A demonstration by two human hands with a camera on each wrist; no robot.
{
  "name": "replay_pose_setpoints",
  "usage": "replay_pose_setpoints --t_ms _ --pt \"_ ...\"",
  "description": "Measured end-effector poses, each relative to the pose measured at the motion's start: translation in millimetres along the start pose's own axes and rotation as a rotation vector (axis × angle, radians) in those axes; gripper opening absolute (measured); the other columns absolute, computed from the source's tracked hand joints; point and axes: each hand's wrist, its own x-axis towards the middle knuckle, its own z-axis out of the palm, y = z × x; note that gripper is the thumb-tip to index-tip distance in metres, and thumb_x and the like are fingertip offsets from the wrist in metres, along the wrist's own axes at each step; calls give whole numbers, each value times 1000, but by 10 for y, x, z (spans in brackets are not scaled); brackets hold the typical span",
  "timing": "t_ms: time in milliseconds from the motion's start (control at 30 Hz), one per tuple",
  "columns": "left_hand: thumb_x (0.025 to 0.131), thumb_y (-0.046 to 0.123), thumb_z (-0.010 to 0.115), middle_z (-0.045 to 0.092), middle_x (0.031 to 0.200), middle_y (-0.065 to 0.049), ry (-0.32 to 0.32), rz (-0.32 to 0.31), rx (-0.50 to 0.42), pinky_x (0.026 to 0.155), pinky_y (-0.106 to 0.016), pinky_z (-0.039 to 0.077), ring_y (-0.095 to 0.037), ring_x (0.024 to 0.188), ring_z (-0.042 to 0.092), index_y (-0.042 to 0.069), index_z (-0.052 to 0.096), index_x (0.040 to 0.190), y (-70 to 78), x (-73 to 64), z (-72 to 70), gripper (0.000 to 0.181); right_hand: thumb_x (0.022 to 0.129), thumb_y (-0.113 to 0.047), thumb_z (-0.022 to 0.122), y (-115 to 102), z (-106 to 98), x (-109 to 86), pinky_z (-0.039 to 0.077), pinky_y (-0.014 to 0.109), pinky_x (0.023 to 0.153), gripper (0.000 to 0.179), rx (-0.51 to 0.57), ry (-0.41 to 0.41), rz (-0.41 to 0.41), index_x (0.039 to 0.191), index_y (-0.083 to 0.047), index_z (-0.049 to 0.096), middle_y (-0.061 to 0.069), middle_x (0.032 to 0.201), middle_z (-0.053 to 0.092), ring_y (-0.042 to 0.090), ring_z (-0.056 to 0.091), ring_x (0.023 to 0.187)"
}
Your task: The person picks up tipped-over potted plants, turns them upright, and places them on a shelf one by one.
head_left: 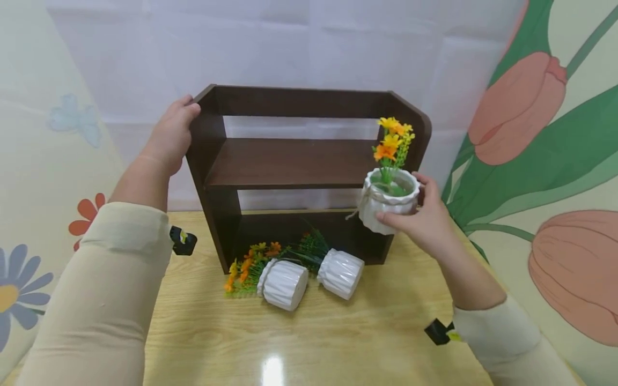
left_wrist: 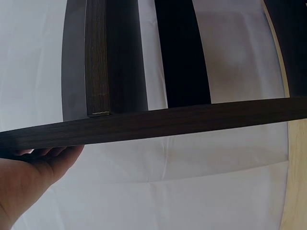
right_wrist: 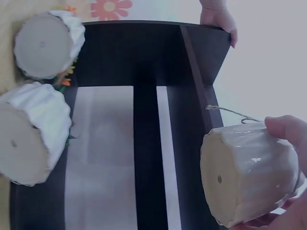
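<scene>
My right hand [head_left: 425,214] grips a white ribbed flowerpot [head_left: 386,206] with yellow and orange artificial flowers [head_left: 393,142]. The pot is upright in front of the right side of a dark brown two-tier shelf [head_left: 289,161], about level with its middle board. A cord is tied round its rim. In the right wrist view the pot's base [right_wrist: 219,178] faces the camera, with a small hole. At the upper left of the shelf, my left hand [head_left: 169,136] holds the edge of the side panel; some of its fingers are hidden behind the panel.
Two more white pots lie tipped over before the lower tier: one with orange and yellow flowers [head_left: 284,284], the other [head_left: 340,273] with green foliage. The shelf stands on a wooden table [head_left: 217,343] against a white cloth [head_left: 299,43]. A painted wall [head_left: 545,177] borders the right.
</scene>
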Motion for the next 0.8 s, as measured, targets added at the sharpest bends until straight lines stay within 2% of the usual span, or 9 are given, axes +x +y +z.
replay_pose_setpoints --t_ms 200,333,500,800 --pt "103 50 19 -3 167 4 -4 20 -4 123 -54 8 -24 154 -1 31 3 159 -9 44 51 61 77 -34 82 -145 -67 107 42 53 108 111 2 -22 28 155 -13 6 19 154 30 35 38 135" --pt "103 49 20 -3 167 4 -4 26 -12 124 -51 7 -22 154 -2 30 4 159 -15 76 59 61 78 -32 82 -250 -95 152 42 52 108 109 22 -33 13 155 -12 7 19 151 31 33 39 133" --pt "103 49 20 -3 167 3 -6 27 -14 124 -52 7 -23 154 -1 29 3 159 -7 74 68 61 78 -28 82 -346 -90 235 43 48 108 104 45 -19 -17 152 -11 11 17 147 34 29 41 130" --pt "103 49 20 -2 167 3 -6 30 -19 124 -52 8 -23 154 0 29 4 159 -7 73 80 62 78 -29 82 -381 -44 429 45 48 106 105 61 19 -10 152 -11 10 18 148 33 30 42 129"
